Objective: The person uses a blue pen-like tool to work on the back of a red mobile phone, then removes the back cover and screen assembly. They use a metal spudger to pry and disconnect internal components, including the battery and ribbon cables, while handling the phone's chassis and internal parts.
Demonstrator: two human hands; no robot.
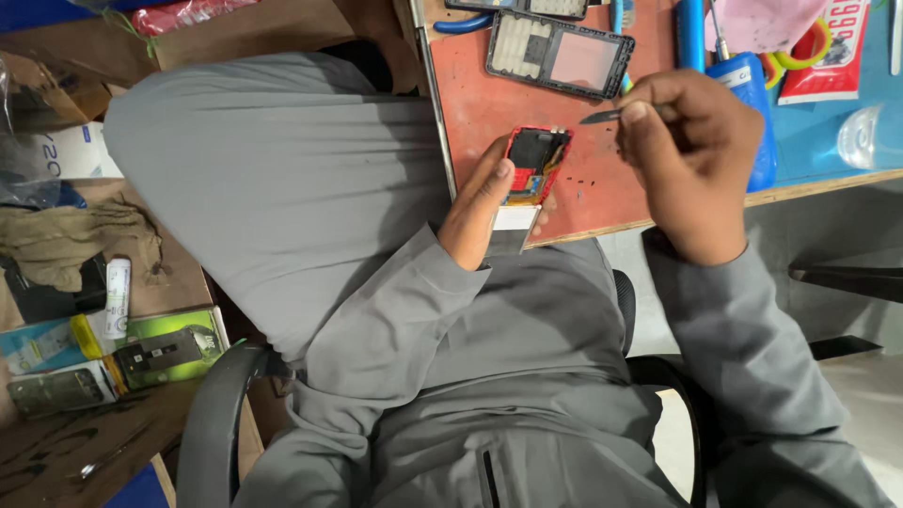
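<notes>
Cluttered repair tabletop (602, 202), reddish mat over a blue surface, seen from above past grey sleeves and a black chair.

Right hand (691, 160): grip pinched together on a thin metal tool (611, 116), thumb and forefinger closed round the shaft, dark pointed tip sticking out to the hand's left. Tip hangs just above the mat, not touching anything I can see.

Left hand (480, 202): grip clamped on a small red phone body (534, 165), back open, dark cavity and a bit of orange flex showing, thumb laid over its left edge, fingers hidden under it. A pale strip runs from its lower end toward the wrist.

Key relation: phone sits left of and slightly below the tool tip, close but apart. Phone's long axis runs roughly away from the body, tilted a little right at the far end; tool axis is nearly crosswise to it. Right hand is the nearer one to the open top end of the phone.

Outward from the grips: beyond the phone, a black phone frame (560, 54) with keypad grid lies flat on the mat. Just right of the right hand, a blue bottle (752, 103), partly behind the knuckles. Farther right, a red-and-white packet (828, 52) and a clear plastic piece (865, 136). Far left, well apart, boxes (169, 348) on a lower shelf.
</notes>
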